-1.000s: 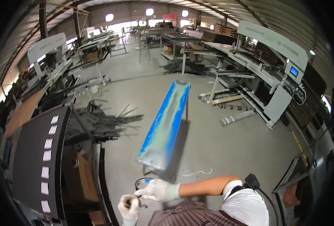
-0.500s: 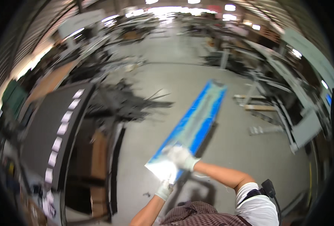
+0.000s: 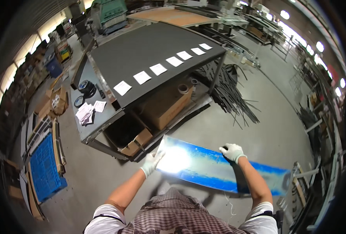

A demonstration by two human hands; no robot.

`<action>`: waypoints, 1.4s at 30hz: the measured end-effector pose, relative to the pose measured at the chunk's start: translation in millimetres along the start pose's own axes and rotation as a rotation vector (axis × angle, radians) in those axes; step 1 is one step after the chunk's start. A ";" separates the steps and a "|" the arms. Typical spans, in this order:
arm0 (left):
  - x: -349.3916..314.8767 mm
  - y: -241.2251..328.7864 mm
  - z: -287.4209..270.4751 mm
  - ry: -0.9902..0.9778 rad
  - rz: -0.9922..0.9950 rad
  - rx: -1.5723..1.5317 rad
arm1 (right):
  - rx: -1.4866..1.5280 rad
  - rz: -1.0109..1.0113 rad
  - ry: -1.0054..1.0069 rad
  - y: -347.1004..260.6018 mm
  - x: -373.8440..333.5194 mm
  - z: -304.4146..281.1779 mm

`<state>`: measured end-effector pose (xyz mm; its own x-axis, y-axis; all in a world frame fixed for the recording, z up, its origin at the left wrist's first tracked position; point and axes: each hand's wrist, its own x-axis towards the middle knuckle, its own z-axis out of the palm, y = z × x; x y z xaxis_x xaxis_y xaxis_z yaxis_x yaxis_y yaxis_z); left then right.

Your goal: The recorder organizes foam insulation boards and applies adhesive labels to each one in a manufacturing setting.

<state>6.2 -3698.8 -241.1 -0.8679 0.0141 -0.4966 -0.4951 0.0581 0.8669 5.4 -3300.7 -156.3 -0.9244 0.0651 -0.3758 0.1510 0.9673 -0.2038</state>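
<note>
A long flat panel (image 3: 204, 168), with a silvery middle and worn blue along its edges, lies crosswise in front of me. Bright glare covers part of its left end. In a pale glove, my left hand (image 3: 153, 160) grips that left end. My right hand (image 3: 232, 152), gloved too, is closed over the far long edge, its fingertips curled and partly hidden. The right forearm passes above the panel and casts a dark shadow across it. What bears the panel from below is hidden.
Beyond the panel stands a dark-topped table (image 3: 149, 46) with a row of white paper slips (image 3: 158, 69). Cardboard boxes (image 3: 169, 109) sit beneath it. Dark strips (image 3: 231, 93) lie heaped on the floor to its right. A blue pallet (image 3: 46, 167) is at the left.
My view has swung left toward the table, so the panel now runs left to right. My right hand has gone from the panel's face near one end to its long edge.
</note>
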 end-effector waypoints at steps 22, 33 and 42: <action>114.3 58.4 -77.3 0.535 0.196 -0.023 | 1.238 -0.166 -0.254 -136.1 83.7 63.3; 92.7 92.8 -86.6 0.637 0.630 0.031 | 0.847 -0.203 0.229 -154.4 85.8 46.8; 132.2 130.9 -140.5 0.462 0.220 -0.709 | 1.684 0.046 -0.218 -370.0 125.6 -45.1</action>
<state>-179.2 -3829.6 -187.1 -0.8007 -0.4627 -0.3806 -0.0902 -0.5350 0.8400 -182.4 -3639.4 -87.4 -0.8690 -0.0874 -0.4871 0.4839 -0.3562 -0.7994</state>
